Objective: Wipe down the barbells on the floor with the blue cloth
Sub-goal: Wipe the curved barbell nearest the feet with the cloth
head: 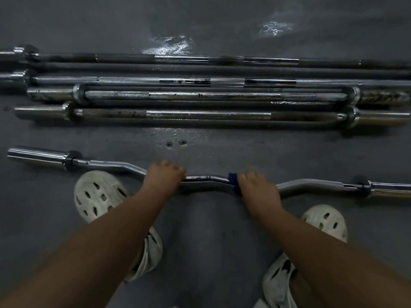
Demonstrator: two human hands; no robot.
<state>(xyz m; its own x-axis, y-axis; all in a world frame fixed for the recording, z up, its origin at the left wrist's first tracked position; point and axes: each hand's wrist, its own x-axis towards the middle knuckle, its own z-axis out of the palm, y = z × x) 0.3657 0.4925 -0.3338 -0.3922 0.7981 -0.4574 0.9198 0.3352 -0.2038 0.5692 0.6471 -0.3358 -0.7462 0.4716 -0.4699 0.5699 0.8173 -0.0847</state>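
Blue cloth (pixel 234 182) wrapped on the bendy bar (pixel 201 178) on the grey floor (pixel 200 241), right hand (pixel 255 185) squeezes the cloth around the bar, left hand (pixel 164 176) grips the bare bar, four straight barbells (pixel 200 95) lie further away, white shoes (pixel 97 194) just beside the bar

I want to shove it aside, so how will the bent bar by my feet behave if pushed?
The bent bar probably won't roll freely; its kinked shaft should make it flop or slide instead. It looks like steel with thick end sleeves, so likely heavy and stiff. Its shiny chrome may feel slippery.
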